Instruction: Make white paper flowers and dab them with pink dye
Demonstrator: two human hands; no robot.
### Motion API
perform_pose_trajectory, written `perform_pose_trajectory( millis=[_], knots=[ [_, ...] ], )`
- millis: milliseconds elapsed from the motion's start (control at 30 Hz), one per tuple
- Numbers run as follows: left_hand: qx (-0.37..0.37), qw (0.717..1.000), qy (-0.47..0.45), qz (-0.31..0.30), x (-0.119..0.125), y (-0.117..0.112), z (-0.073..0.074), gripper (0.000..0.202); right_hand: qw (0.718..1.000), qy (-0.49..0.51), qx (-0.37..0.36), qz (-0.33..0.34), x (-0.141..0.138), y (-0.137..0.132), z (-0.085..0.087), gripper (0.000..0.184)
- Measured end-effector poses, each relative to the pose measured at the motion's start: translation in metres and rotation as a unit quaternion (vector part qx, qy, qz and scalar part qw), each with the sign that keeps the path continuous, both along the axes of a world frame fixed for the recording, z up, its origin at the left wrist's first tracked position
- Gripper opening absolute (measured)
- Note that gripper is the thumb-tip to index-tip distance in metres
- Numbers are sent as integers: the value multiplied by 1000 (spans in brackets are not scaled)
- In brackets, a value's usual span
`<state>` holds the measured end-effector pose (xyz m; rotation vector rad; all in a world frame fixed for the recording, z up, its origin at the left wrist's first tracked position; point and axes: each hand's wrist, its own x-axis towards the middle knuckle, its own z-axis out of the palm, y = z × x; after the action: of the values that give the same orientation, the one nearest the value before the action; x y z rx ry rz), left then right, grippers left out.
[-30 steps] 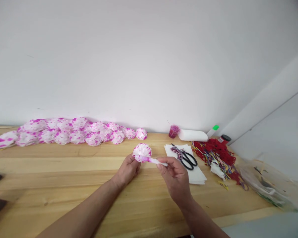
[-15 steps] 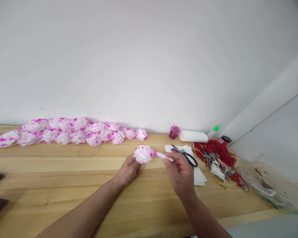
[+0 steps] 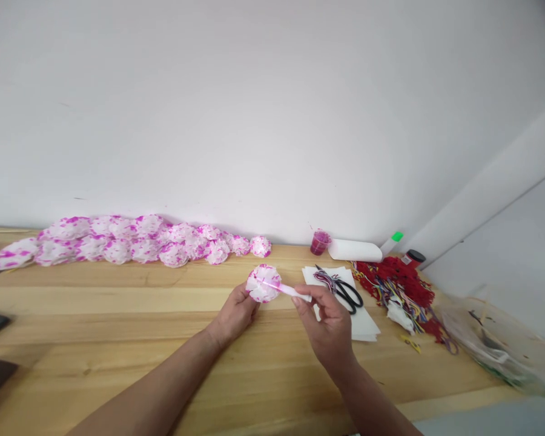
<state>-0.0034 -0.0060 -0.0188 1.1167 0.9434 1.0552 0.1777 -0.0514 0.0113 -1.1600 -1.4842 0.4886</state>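
Observation:
My left hand (image 3: 237, 313) grips a white paper flower (image 3: 260, 284) with magenta-stained edges, holding it up above the table. The left fingers are partly hidden behind the flower. Between the thumb and fingers of my right hand (image 3: 327, 321) is a slim white stick (image 3: 295, 293) with a pink-stained tip; whether it is rolled paper or a brush I cannot tell. Its tip lies across the front of the flower, near the middle. Just beyond my right hand, black-handled scissors (image 3: 349, 297) rest with some thread on white paper sheets (image 3: 364, 327).
Along the wall lie several pink-spotted paper flowers (image 3: 148, 248). A small cup of magenta liquid (image 3: 319, 243) stands by a white roll (image 3: 355, 249). To the right are a green-capped bottle (image 3: 392, 242), a black-lidded jar (image 3: 413, 259), tangled red yarn (image 3: 406, 281) and a clear plastic bag (image 3: 495, 351).
The stick's tip has moved left from the flower's edge onto its face. My right hand has shifted slightly left, while my left hand stays almost where it was.

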Motion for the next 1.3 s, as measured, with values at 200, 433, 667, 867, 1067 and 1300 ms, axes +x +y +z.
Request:
perform_pose_trajectory(
  millis=[200,433,667,867,1067,1300],
  knots=[
    [-3,1000,1,-7,0,0,-1,38,999,36,22,4,2,0,0,17],
    [-3,1000,-5,-16,0,0,-2,42,1000,15,0,-5,-1,2,-4,16],
    [2,1000,-7,-21,0,-1,1,41,992,88,-83,39,-12,-3,7,21],
    [10,1000,-15,-21,-1,2,-3,40,988,109,-102,41,-6,6,8,22],
    [6,1000,-19,-15,-1,4,-8,37,990,129,-59,19,2,2,12,18],
    [-3,1000,-21,-15,-1,2,-5,39,990,108,-73,48,-8,-3,2,15]
  ],
)
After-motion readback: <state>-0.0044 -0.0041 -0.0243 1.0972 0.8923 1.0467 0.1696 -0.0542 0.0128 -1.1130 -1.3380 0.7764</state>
